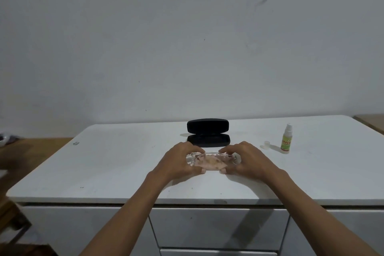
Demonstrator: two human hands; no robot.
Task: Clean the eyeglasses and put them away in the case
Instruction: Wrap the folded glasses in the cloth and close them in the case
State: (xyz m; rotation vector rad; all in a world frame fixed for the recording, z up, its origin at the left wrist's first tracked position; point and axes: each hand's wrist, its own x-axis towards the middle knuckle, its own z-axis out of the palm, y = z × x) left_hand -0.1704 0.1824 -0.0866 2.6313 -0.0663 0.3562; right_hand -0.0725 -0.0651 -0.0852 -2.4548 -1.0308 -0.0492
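Clear-framed eyeglasses (pixel 209 155) lie folded on a pinkish patterned cloth (pixel 209 163) near the middle of the white table top (pixel 104 168). My left hand (pixel 176 162) grips the left end of the glasses and cloth. My right hand (pixel 247 160) grips the right end. Thumbs press the cloth's front edge. Just behind the hands stands a black eyeglass case (pixel 208 132), lid up and open toward me, nothing visible inside.
A small spray bottle (pixel 286 139) with a green and yellow label stands at the right, its clear cap (pixel 266 144) lying beside it. White drawers (pixel 218 228) sit below the table edge. A wooden surface (pixel 18 156) lies at the left. A wall rises behind.
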